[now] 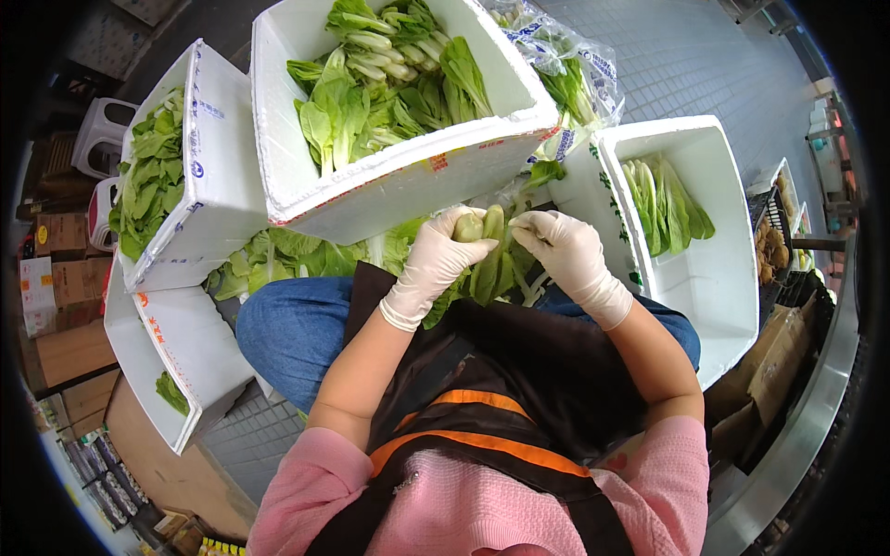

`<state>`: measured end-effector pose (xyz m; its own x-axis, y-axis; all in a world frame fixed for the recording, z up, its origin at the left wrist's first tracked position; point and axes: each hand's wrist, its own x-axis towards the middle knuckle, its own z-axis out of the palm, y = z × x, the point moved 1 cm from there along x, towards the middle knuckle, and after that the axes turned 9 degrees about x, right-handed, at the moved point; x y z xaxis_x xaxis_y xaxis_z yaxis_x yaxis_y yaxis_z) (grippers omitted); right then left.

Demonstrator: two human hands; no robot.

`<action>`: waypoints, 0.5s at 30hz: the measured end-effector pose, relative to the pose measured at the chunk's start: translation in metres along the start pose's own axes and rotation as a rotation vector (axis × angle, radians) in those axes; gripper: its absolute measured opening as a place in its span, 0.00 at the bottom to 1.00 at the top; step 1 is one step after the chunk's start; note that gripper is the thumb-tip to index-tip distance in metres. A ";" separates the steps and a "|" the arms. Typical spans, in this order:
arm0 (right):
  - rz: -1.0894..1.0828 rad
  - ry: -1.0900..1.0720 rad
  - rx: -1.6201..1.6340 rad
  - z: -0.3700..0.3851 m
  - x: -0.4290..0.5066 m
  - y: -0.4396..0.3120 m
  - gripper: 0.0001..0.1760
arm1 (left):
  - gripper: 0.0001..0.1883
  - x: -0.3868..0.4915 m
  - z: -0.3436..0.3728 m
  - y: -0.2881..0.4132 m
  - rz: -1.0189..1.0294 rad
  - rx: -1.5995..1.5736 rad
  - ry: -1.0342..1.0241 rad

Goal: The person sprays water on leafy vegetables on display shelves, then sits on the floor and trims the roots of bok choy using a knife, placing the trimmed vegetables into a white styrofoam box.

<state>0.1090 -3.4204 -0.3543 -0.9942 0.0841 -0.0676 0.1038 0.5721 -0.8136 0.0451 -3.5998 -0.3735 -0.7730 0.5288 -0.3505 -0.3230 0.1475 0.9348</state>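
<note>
My left hand [452,243], in a white glove, grips leafy green vegetables [493,267]. Their pale, thick stem ends point up past the thumb, and the leaves hang over my lap. Just to the right is my right hand [567,254], also gloved, with thumb and fingertips pinched together close to the stems. Whether something small is caught between those fingertips cannot be made out. Loose leaves [306,254] lie below and behind my hands, between my knees and the foam boxes. A dark apron [514,347] covers my lap.
Straight ahead, a large white foam box [417,184] contains bundled greens [389,76]. Another foam box [716,292] at right holds a few heads [664,201]. On the left, one leaf-filled foam box [226,174] rests on another [198,333]. A plastic bag of greens [577,76] lies behind.
</note>
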 end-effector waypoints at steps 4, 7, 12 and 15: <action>0.101 -0.025 0.406 0.003 0.002 -0.017 0.18 | 0.16 -0.003 0.004 0.001 -0.055 0.062 -0.114; 0.245 -0.060 0.614 0.003 0.006 -0.009 0.17 | 0.22 -0.002 0.008 0.003 -0.051 -0.002 -0.186; 0.172 0.055 0.379 -0.027 0.011 -0.003 0.10 | 0.15 0.012 -0.029 -0.002 -0.016 -0.711 -0.242; 0.054 0.096 0.169 -0.035 0.012 -0.001 0.11 | 0.16 0.019 -0.032 -0.013 -0.080 -0.801 -0.245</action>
<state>0.0980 -3.3918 -0.3339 -0.9790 0.1933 -0.0652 0.1426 0.4199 -0.8963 0.0173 -3.6190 -0.3943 -0.6206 0.7223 -0.3052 -0.7331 -0.3964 0.5526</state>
